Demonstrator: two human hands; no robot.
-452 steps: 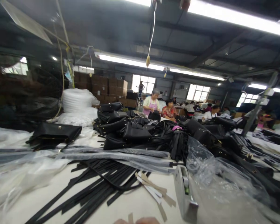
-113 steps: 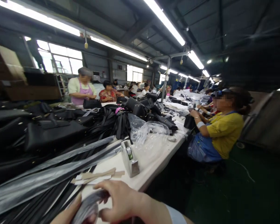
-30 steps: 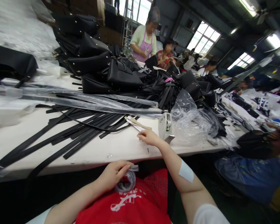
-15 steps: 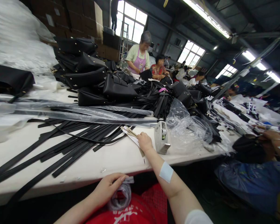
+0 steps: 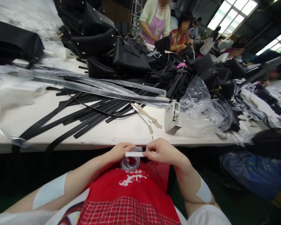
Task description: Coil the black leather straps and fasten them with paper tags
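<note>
Near my lap, my left hand [image 5: 122, 152] grips a coil of clear plastic strip [image 5: 130, 163] that hangs below its fingers. A short white strip [image 5: 134, 154] lies across the front of the coil, its right end pinched in my right hand [image 5: 158, 150]. Both hands are close together just off the table's front edge. On the white table [image 5: 121, 132], more white and tan paper strips [image 5: 147, 116] lie crossed, left of a grey tape dispenser [image 5: 172, 118]. Long black straps [image 5: 89, 117] spread out to the left, some under clear plastic sleeves [image 5: 107, 89].
Black bags [image 5: 128, 57] are heaped at the back of the table. Crumpled clear plastic [image 5: 206, 115] lies right of the dispenser. A bundle of black straps [image 5: 180, 81] has a pink tie. Several people work beyond the table. A blue sack [image 5: 255, 167] is at the lower right.
My right hand has come back from the paper strips on the table to my left hand, with a white strip in its fingers. The view has tilted down.
</note>
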